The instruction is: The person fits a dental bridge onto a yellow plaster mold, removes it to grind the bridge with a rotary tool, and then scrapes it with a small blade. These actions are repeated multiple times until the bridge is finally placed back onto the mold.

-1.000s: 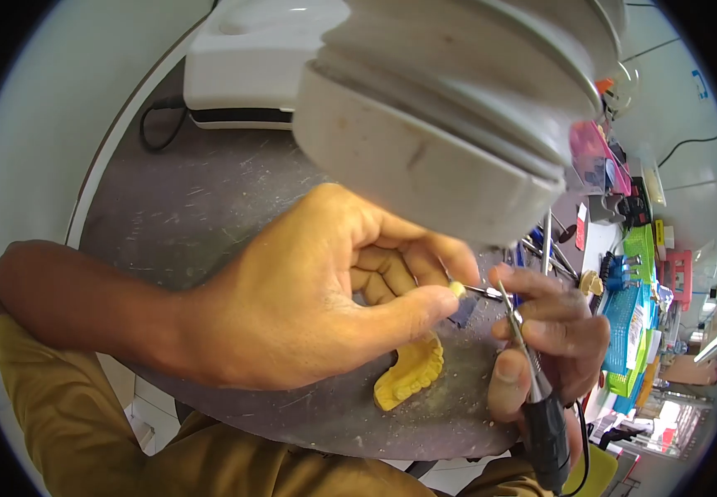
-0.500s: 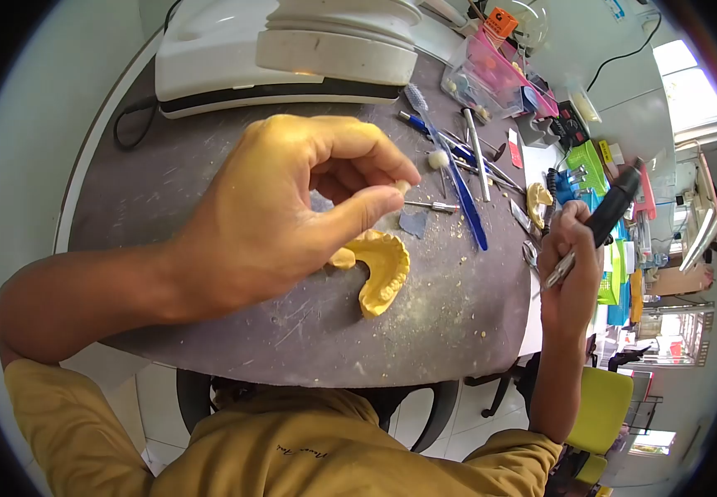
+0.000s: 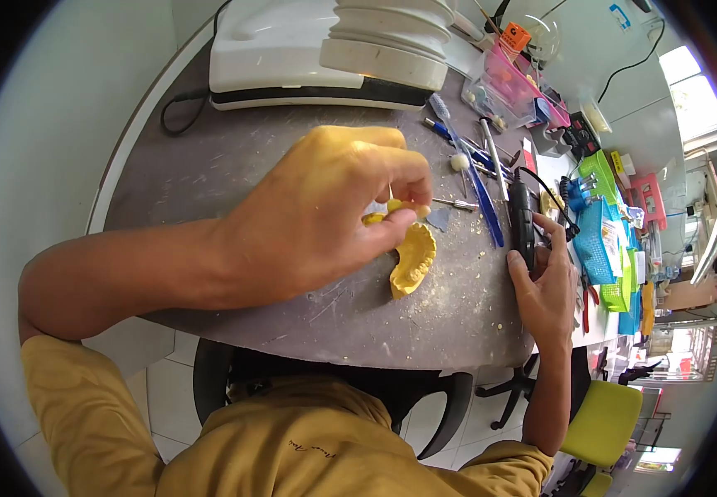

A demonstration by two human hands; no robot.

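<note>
My left hand [image 3: 334,215] hovers over the bench, thumb and index finger pinched on a small yellow piece [image 3: 408,207] largely covered by the fingertips. Just beneath lies a yellow horseshoe-shaped dental cast [image 3: 414,263] with tooth shapes along its edge, partly hidden by that hand. Near the bench's right side, my right hand [image 3: 545,282] has its thumb and fingers around the lower end of a black corded handpiece [image 3: 522,219]. The handpiece's metal tip is hidden. A blue toothbrush [image 3: 487,211] and a thin metal tool [image 3: 458,204] rest between the hands.
A white machine with a ribbed hose [image 3: 309,74] stands at the back. Pens and metal instruments [image 3: 495,157] lie behind the toothbrush. A clear plastic box [image 3: 499,99] and blue basket [image 3: 597,236] sit to the right. Yellow crumbs and dust cover part of the bench [image 3: 458,306].
My right hand has lowered the handpiece toward the bench and turned it, with its grip looser. My left hand, still pinching, has turned slightly. The whole view has shifted a little.
</note>
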